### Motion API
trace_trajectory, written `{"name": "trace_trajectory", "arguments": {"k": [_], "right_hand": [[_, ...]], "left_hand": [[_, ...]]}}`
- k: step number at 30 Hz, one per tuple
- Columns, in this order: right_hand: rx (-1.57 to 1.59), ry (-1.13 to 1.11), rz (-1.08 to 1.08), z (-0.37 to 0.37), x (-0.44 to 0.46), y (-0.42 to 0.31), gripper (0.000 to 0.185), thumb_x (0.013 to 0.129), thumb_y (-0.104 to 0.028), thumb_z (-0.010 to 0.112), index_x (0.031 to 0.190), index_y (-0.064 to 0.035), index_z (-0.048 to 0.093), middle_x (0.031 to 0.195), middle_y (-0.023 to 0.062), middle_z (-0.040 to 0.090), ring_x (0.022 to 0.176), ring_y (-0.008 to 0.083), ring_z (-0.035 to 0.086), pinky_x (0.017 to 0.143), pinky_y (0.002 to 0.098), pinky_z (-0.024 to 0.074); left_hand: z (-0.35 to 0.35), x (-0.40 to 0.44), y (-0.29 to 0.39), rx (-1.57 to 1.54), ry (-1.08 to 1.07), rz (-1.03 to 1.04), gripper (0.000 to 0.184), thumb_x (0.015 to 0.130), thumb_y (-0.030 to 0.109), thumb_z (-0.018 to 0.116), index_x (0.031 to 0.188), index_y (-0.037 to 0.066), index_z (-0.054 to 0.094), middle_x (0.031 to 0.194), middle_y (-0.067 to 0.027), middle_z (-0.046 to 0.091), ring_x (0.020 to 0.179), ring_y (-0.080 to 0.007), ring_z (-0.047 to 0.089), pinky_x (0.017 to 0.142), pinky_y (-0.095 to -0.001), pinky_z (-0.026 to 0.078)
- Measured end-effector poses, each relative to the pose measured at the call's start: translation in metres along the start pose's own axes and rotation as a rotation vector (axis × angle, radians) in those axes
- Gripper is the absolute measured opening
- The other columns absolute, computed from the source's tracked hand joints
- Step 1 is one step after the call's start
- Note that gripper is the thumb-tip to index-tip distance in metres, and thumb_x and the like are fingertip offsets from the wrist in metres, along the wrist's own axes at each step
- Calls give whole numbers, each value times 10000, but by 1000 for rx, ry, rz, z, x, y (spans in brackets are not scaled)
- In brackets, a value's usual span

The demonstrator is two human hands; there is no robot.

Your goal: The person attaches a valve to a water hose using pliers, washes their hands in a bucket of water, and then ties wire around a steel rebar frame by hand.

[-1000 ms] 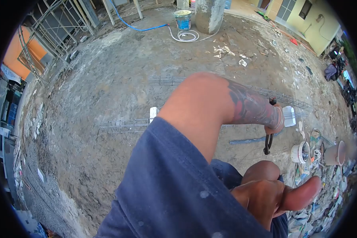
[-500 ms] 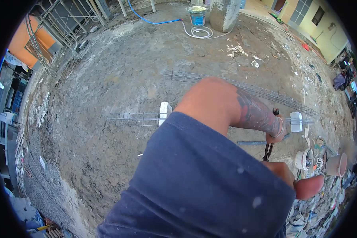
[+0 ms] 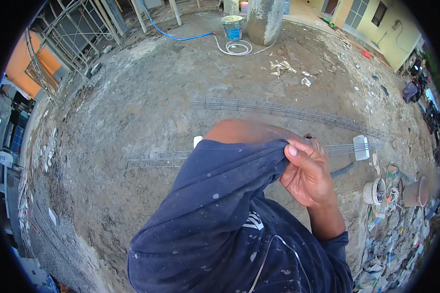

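My right hand (image 3: 308, 176) pinches the hem of the dark blue sleeve (image 3: 205, 195) on my left arm, thumb and fingers closed on the cloth. The left forearm (image 3: 249, 131) reaches across to the right, smeared by motion, with a thin bracelet at its wrist. My left hand is hidden behind the right one, so its fingers do not show. Beyond the arms, a rebar cage (image 3: 156, 159) lies across white blocks; one white block (image 3: 361, 147) sits under its right end. A longer rebar cage (image 3: 288, 110) rests on the ground farther away.
Farther off stand a blue bucket (image 3: 233, 30), a coiled hose (image 3: 238, 48) and a concrete column (image 3: 265, 22). Buckets (image 3: 374, 191) and rubble (image 3: 391, 244) lie at the right. Scaffolding (image 3: 68, 39) rises at the upper left, with gravel (image 3: 58, 254) at the lower left.
My right hand has come up from the lower right and taken hold of the left sleeve hem. The dark-handled tool by my left hand is no longer visible. The view has shifted slightly.
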State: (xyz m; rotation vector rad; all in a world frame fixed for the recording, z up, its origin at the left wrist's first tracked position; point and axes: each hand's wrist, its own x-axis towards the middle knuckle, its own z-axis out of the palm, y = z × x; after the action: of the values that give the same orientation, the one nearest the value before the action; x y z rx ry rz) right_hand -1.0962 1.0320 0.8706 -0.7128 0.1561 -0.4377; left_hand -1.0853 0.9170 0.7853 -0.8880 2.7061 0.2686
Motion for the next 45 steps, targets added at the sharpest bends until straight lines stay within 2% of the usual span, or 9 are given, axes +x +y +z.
{"name": "trace_trajectory", "arguments": {"k": [3,5,7,9,11,13,23,37,45], "right_hand": [[-132,5,-41,-6,-2,-2,255,922,-163,401,1032,40,509,962,109,592,871,171,583,778,287,463],[-198,-162,28,-22,-11,-3,247,924,-203,406,968,12,519,952,75,587,882,145,570,776,270,449],[-368,-117,110,-4,-21,-13,283,928,-242,364,890,26,451,924,126,546,841,146,526,771,283,426],[-122,-214,-8,33,-29,-15,466,899,-421,386,899,40,449,936,163,536,875,200,523,772,334,418],[24,-359,-96,54,-40,-5,427,903,-382,407,938,43,418,965,194,555,857,181,558,714,230,442],[-10,-521,-251,47,-50,13,740,805,-623,385,987,90,459,1055,245,508,979,286,510,831,405,398],[-144,-424,-252,34,-62,23,681,808,-575,423,985,80,475,1030,231,527,962,279,523,830,398,402],[-318,-442,-307,22,-48,33,589,812,-500,482,983,64,499,991,208,557,936,268,543,829,388,409],[-383,-406,-344,19,-49,41,538,815,-458,515,981,55,513,969,195,574,921,261,555,828,382,413]], "left_hand": [[6,0,-3,-47,11,-51,288,700,303,576,887,101,660,919,-89,635,880,-270,602,699,-437,475],[7,-2,-4,-69,19,-100,290,700,309,577,884,101,661,917,-91,635,878,-271,602,700,-437,475],[-5,-9,5,-75,9,-136,297,701,324,580,877,100,663,915,-96,634,877,-275,601,710,-432,475],[-14,-9,13,-89,-1,-156,305,702,340,582,870,100,666,912,-100,633,876,-280,600,719,-428,474],[-19,0,19,-7,19,0,292,712,326,565,866,100,669,909,-98,634,873,-282,600,717,-444,472],[-36,9,32,70,-10,58,295,716,322,557,877,101,668,917,-95,632,880,-282,597,714,-450,471],[-43,36,56,143,-158,197,353,746,332,492,909,64,654,947,-123,619,912,-292,578,753,-449,464],[-21,66,69,200,-323,236,304,743,328,497,793,67,646,819,-91,611,798,-277,573,688,-462,445],[-5,88,74,181,-382,249,304,756,364,526,742,74,614,743,-91,583,660,-247,549,611,-394,427]]}}
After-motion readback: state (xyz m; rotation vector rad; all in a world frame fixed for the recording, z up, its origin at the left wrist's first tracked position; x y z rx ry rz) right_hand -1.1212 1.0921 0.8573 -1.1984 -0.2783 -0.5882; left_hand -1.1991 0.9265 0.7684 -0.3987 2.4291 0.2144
